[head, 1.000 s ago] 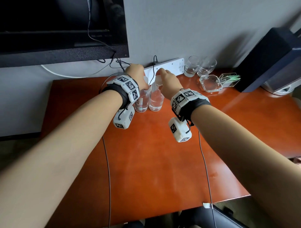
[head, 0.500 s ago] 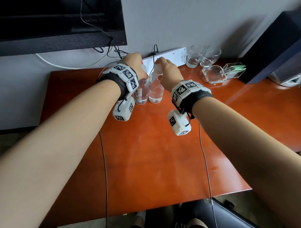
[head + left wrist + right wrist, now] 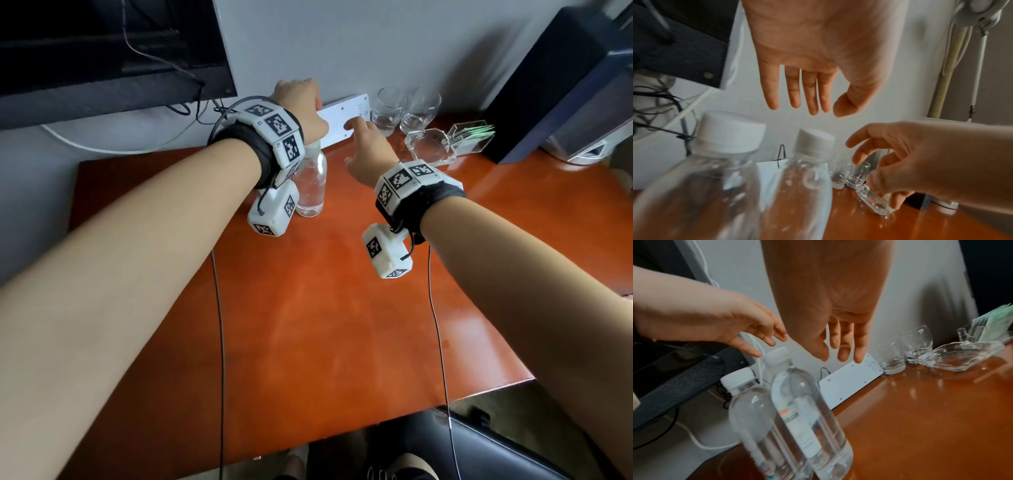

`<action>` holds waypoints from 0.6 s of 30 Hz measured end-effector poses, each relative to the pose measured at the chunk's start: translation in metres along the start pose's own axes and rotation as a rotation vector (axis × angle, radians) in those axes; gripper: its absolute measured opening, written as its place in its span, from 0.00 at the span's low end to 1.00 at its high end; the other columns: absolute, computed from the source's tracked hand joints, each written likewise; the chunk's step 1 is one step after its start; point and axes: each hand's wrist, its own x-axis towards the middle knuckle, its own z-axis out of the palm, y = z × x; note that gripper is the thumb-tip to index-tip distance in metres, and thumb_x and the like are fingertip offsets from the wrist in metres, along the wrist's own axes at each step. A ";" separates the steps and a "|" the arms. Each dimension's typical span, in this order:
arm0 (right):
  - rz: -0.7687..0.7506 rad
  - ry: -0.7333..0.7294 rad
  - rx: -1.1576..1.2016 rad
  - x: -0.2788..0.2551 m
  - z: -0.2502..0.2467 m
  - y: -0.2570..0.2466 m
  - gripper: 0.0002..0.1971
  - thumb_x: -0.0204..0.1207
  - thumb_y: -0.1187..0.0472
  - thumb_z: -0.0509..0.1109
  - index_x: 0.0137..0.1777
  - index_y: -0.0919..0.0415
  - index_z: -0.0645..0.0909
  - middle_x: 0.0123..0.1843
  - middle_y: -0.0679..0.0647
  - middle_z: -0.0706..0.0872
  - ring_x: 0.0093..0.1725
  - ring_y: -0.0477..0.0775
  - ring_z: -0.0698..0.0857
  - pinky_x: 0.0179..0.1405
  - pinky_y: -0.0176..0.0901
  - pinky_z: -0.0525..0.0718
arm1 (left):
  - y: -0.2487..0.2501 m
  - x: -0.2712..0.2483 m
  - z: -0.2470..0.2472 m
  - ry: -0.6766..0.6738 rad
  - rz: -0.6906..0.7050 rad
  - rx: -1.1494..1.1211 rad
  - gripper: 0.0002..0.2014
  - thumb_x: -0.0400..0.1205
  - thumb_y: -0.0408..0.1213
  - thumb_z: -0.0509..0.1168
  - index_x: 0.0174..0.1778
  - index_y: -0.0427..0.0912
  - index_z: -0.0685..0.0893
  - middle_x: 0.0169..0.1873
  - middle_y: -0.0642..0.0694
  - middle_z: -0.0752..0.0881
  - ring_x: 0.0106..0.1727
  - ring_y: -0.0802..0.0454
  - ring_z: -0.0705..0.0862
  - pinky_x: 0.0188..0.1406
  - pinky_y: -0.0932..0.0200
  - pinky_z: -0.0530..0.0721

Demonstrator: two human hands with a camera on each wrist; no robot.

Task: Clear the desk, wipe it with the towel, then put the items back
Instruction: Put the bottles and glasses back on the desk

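Two clear water bottles with white caps stand side by side at the back of the orange-brown desk. In the head view only one bottle shows; my left wrist hides the other. Both bottles appear in the left wrist view. My left hand hangs open above their caps, fingers straight, touching nothing. My right hand is open to the right of the bottles, over the white power strip, and holds nothing. No towel is in view.
Two empty glasses, a glass ashtray and a clear holder with green packets sit at the back right. A dark box stands at the right edge. A black screen with cables hangs at the upper left.
Both hands have let go of the bottle caps. The left hand has risen toward the wall and the right hand has moved right toward the glasses.
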 end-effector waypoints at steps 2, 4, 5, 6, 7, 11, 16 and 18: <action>0.043 0.019 -0.023 0.003 -0.006 0.013 0.24 0.76 0.73 0.60 0.73 0.65 0.66 0.71 0.62 0.72 0.66 0.60 0.77 0.65 0.46 0.74 | 0.012 0.007 0.001 0.023 0.025 -0.021 0.16 0.77 0.33 0.61 0.61 0.42 0.79 0.61 0.45 0.82 0.65 0.44 0.77 0.56 0.52 0.78; 0.077 0.032 -0.033 0.005 -0.011 0.027 0.23 0.76 0.72 0.60 0.71 0.65 0.68 0.70 0.62 0.73 0.66 0.60 0.77 0.65 0.47 0.74 | 0.023 0.013 0.004 0.036 0.042 -0.025 0.15 0.78 0.34 0.60 0.61 0.43 0.79 0.61 0.45 0.82 0.65 0.45 0.77 0.55 0.52 0.78; 0.091 0.035 -0.037 0.005 -0.014 0.034 0.22 0.76 0.72 0.60 0.71 0.65 0.68 0.70 0.62 0.73 0.66 0.60 0.77 0.66 0.47 0.74 | 0.028 0.016 0.007 0.037 0.048 -0.023 0.15 0.78 0.34 0.60 0.61 0.43 0.79 0.61 0.46 0.82 0.65 0.45 0.77 0.55 0.52 0.78; 0.104 0.035 -0.040 0.006 -0.015 0.041 0.22 0.76 0.71 0.60 0.71 0.65 0.69 0.70 0.62 0.73 0.66 0.60 0.77 0.66 0.48 0.75 | 0.033 0.019 0.009 0.034 0.056 -0.020 0.15 0.78 0.34 0.60 0.61 0.44 0.79 0.62 0.46 0.82 0.65 0.45 0.77 0.55 0.52 0.78; 0.119 0.037 -0.037 0.006 -0.017 0.048 0.22 0.76 0.71 0.60 0.71 0.65 0.69 0.70 0.62 0.74 0.66 0.60 0.77 0.66 0.48 0.75 | 0.037 0.022 0.012 0.028 0.065 -0.017 0.15 0.78 0.34 0.59 0.61 0.44 0.79 0.62 0.46 0.82 0.66 0.45 0.77 0.55 0.52 0.78; 0.199 0.034 -0.039 0.007 -0.024 0.074 0.21 0.77 0.69 0.61 0.71 0.65 0.69 0.71 0.61 0.73 0.68 0.60 0.77 0.66 0.47 0.74 | 0.055 0.034 0.025 -0.003 0.094 -0.021 0.15 0.79 0.36 0.60 0.62 0.44 0.79 0.63 0.47 0.82 0.65 0.46 0.78 0.56 0.53 0.78; 0.259 0.053 -0.068 0.014 -0.032 0.096 0.23 0.78 0.63 0.61 0.73 0.67 0.66 0.72 0.64 0.71 0.70 0.63 0.75 0.69 0.54 0.74 | 0.075 0.048 0.038 -0.050 0.136 -0.004 0.15 0.80 0.34 0.60 0.63 0.43 0.79 0.64 0.45 0.80 0.65 0.46 0.78 0.54 0.55 0.77; 0.290 0.065 -0.074 0.021 -0.033 0.104 0.24 0.79 0.61 0.60 0.74 0.66 0.65 0.72 0.63 0.70 0.70 0.64 0.74 0.69 0.56 0.74 | 0.082 0.055 0.045 -0.064 0.152 0.020 0.16 0.80 0.34 0.61 0.63 0.41 0.79 0.64 0.43 0.81 0.66 0.44 0.78 0.55 0.54 0.77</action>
